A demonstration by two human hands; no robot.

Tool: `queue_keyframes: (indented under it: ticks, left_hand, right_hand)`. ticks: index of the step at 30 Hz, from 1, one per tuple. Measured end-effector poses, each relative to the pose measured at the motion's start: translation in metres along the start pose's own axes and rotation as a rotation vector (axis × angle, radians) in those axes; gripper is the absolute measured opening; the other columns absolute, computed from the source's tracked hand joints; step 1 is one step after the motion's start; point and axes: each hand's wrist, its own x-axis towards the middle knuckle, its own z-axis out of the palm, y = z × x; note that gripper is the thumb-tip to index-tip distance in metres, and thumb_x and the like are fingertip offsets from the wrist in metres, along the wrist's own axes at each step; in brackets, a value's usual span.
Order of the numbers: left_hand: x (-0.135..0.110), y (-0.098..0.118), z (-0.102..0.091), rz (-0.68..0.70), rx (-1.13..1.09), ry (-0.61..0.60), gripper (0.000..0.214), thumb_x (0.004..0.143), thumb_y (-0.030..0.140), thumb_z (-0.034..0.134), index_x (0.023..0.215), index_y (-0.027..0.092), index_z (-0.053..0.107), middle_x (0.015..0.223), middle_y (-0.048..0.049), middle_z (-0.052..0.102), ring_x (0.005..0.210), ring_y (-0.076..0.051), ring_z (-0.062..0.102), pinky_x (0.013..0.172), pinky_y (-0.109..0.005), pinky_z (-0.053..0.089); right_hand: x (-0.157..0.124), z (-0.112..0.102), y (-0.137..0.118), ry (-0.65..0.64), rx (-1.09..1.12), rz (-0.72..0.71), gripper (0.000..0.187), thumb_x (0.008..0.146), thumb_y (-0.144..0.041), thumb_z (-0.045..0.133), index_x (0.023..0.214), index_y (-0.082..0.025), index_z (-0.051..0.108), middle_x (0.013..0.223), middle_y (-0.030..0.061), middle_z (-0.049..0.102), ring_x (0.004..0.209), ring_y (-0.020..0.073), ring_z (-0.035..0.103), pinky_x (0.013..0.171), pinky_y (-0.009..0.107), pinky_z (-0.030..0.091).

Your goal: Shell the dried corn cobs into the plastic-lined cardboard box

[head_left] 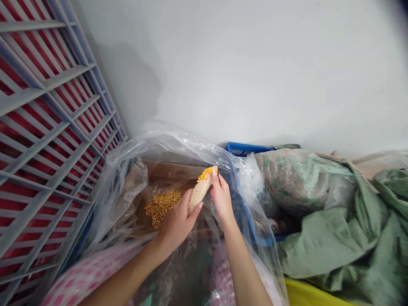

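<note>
A corn cob (199, 193) is held tilted in front of me, mostly stripped, with yellow kernels left near its upper tip. My left hand (178, 219) is wrapped round its lower part. The thumb and fingers of my right hand (221, 193) press on the upper end, at the kernels. Below and to the left, a pile of loose corn kernels (162, 206) lies inside a clear plastic bag (108, 204). Brown cardboard (172, 171) shows through the bag behind the pile.
Slatted plastic crates (47, 127) with red contents rise on the left. A white wall (242, 72) stands behind. To the right are a blue basket (248, 148), a filled plastic sack (293, 176), green cloth (331, 246) and something yellow (312, 293).
</note>
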Motion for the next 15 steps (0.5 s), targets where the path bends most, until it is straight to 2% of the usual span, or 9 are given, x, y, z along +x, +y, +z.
queue_keyframes:
  ticks: [5, 10, 15]
  left_hand:
    - [0.002, -0.001, 0.000, -0.004, 0.017, 0.044, 0.041, 0.083, 0.042, 0.040, 0.118, 0.021, 0.042, 0.112, -0.0073, 0.059, 0.097, -0.021, 0.057, 0.082, -0.033, 0.044]
    - [0.002, -0.002, 0.000, 0.029, 0.166, 0.080, 0.043, 0.083, 0.041, 0.040, 0.120, 0.019, 0.039, 0.116, -0.0105, 0.056, 0.103, -0.024, 0.056, 0.082, -0.036, 0.045]
    - [-0.002, -0.002, 0.005, 0.059, 0.216, 0.050, 0.044, 0.085, 0.035, 0.035, 0.123, 0.012, 0.035, 0.118, -0.0177, 0.055, 0.104, -0.026, 0.057, 0.079, -0.037, 0.047]
  right_hand:
    - [-0.004, 0.004, -0.008, 0.028, 0.030, 0.050, 0.040, 0.079, -0.055, 0.039, 0.086, -0.021, 0.059, 0.071, 0.0010, 0.061, 0.070, 0.0161, 0.055, 0.061, 0.026, 0.041]
    - [-0.009, 0.011, -0.014, 0.044, 0.004, 0.031, 0.035, 0.073, -0.052, 0.051, 0.087, -0.021, 0.055, 0.078, 0.0006, 0.062, 0.071, 0.0157, 0.056, 0.064, 0.026, 0.041]
    - [-0.013, 0.015, -0.012, 0.086, -0.198, -0.009, 0.032, 0.080, -0.050, 0.040, 0.089, -0.022, 0.051, 0.069, -0.0011, 0.059, 0.062, 0.0149, 0.054, 0.059, 0.025, 0.037]
